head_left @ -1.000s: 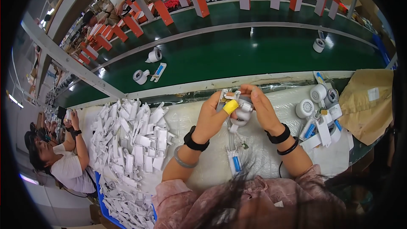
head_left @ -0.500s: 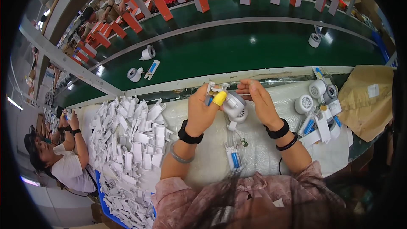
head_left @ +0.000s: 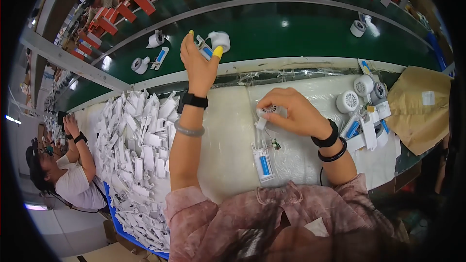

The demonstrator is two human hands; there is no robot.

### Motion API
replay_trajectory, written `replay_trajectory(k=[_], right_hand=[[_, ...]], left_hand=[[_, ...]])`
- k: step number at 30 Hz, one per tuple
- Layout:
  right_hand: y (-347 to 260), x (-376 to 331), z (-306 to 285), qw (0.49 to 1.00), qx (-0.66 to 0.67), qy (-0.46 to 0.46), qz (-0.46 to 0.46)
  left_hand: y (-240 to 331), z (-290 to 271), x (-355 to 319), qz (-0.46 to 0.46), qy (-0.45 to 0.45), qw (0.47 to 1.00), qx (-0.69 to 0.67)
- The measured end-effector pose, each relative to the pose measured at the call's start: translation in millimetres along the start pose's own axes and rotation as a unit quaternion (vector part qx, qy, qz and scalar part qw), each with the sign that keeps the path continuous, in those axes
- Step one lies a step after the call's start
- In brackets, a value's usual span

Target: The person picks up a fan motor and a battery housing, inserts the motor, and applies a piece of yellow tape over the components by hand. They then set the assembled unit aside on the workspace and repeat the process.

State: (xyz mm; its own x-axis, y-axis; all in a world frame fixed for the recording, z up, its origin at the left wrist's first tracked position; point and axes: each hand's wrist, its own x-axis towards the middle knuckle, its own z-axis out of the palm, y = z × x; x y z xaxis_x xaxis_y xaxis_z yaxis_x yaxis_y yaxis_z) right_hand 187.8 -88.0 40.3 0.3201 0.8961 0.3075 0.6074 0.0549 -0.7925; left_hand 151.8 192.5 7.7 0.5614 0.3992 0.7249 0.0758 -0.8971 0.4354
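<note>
My left hand (head_left: 200,65) reaches over the green belt, its fingers spread and yellow covers on two fingertips. Between thumb and fingers is a small white fan (head_left: 221,41) with an open handle shell holding a blue battery; the thumb overlaps it. Closer to me, my right hand (head_left: 296,111) pinches a round white fan head (head_left: 267,110) with a slotted grille, thumb and fingertips at its edge. Thin wires and a small circuit board (head_left: 275,144) lie below that head, beside an open white handle shell (head_left: 264,166) with a blue battery.
A large heap of white plastic shells (head_left: 145,140) covers the table's left, partly over a blue bin (head_left: 116,223). Several fan parts (head_left: 364,102) and brown paper (head_left: 420,111) lie right. The belt (head_left: 291,39) carries other fans; orange-and-white boxes stand beyond. A co-worker (head_left: 73,170) sits left.
My left hand has moved forward and left, carrying the fan from the table to the belt, and its fingers have spread. My right hand has come down onto the fan head. The view has shifted slightly.
</note>
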Motion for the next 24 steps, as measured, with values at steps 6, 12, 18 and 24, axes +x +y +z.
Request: replay_trajectory(k=[6,12,18,24], right_hand=[[0,-18,7,0.977,-0.157,-0.139,-0.038],[-2,-26,31,0.949,-0.284,-0.133,-0.039],[-1,-25,51,0.895,-0.435,-0.075,-0.067],[-13,-23,46,0.886,-0.448,-0.067,-0.095]], left_hand=[[40,-47,-53,-0.077,-0.356,0.909,-0.201],[66,-79,-106,-0.143,-0.581,0.735,-0.319],[90,-89,-123,-0.084,-0.526,0.813,-0.236],[94,-92,-134,-0.034,-0.499,0.847,-0.178]])
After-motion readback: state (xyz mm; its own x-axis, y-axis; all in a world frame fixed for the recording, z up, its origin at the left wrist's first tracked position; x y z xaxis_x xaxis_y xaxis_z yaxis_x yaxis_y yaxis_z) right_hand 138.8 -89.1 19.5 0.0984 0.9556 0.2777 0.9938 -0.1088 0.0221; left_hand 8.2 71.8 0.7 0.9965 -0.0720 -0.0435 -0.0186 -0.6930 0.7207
